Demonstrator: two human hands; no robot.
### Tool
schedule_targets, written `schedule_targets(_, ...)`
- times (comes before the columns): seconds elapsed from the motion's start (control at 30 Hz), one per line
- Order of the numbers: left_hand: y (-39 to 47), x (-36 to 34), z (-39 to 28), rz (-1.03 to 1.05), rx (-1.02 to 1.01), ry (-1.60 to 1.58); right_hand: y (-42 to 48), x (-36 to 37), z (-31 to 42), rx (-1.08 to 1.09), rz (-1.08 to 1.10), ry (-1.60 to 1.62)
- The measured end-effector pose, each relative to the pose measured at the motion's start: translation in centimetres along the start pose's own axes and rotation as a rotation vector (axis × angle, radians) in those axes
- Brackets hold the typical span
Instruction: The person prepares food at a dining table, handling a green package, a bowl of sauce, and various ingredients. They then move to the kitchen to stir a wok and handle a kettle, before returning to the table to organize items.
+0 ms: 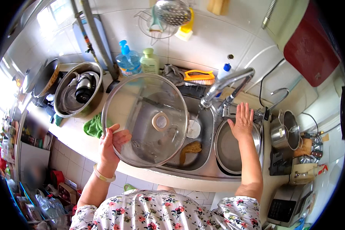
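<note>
My left hand [111,143] grips the steel rim of a large round glass pot lid [149,95], at its lower left. The lid has a beige knob [161,121] and is held over the left basin of a steel sink [208,143]. Through and beside the glass I see a brown cleaning cloth or sponge [191,148] and a white round piece [194,129] in that basin. My right hand [243,122] is flat with nothing in it, thumb out, fingertips close to the base of the chrome faucet [225,107]. Below it a round metal pan [231,149] sits in the right basin.
Left on the counter stand a steel basin with cookware [99,76] and a green cloth [93,126]. Behind the sink are a blue pump bottle [128,61], a green bottle [149,61] and an orange brush [199,76]. A steel pot [279,135] stands at right.
</note>
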State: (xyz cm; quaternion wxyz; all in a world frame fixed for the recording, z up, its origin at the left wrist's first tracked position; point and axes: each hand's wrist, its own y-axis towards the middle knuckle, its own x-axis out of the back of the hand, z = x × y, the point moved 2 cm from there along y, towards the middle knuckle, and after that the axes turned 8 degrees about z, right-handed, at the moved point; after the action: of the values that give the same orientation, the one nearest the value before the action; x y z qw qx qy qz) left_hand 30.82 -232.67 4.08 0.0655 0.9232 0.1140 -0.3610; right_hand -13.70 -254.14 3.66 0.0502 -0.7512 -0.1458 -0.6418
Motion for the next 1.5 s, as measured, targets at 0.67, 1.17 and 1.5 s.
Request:
schedule_targets(0.67, -6.9, 4.9, -4.7, -0.061, 0.154, -0.03, -4.3, 9.9, 34.4, 0.577, -0.018, 0.863)
schedule_targets(1.17, -29.8, 30.6, -16.4, -0.567, 0.259, 0.334, -2.7, 5.8, 49.7, 0.544, 0.025, 0.515)
schedule_targets(1.5, -46.3, 40.2, -17.0, -0.973, 0.304, 0.224, -2.4, 8.2, 54.5, 0.372, 0.261, 0.162)
